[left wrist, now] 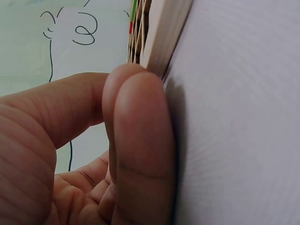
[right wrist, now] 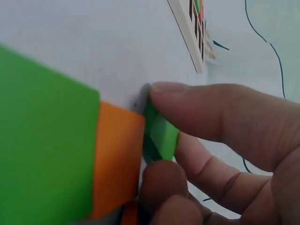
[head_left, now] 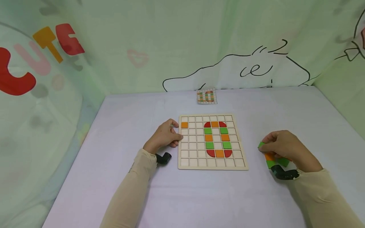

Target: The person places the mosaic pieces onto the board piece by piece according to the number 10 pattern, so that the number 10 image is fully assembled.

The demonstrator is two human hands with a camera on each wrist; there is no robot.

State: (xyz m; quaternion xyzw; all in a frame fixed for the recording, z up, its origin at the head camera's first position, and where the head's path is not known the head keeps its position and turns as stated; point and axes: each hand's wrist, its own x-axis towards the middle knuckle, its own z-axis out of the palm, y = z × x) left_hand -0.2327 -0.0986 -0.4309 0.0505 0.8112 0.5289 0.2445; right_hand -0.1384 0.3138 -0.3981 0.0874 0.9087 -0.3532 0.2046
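A wooden grid board (head_left: pixel 212 163) lies on the table, bearing red, orange and green tiles in a ring and one orange tile (head_left: pixel 184 125) at upper left. My left hand (head_left: pixel 165 134) holds the board's left edge, its thumb on the rim; in the left wrist view the fingertips (left wrist: pixel 143 108) meet the board's side (left wrist: pixel 164 33). Right of the board, my right hand (head_left: pixel 286 147) pinches a green tile (right wrist: pixel 164 136) between thumb and fingers. Beneath and beside that hand lie an orange tile (right wrist: pixel 117 159) and a green tile (right wrist: pixel 44 140); the hand partly hides the group.
A small pattern card (head_left: pixel 207 96) with a coloured grid lies behind the board, near the table's back edge. White cloth covers the table (head_left: pixel 199 196). A printed curtain (head_left: pixel 185 38) hangs along the back and sides. Black wrist devices (head_left: pixel 163 158) sit under both wrists.
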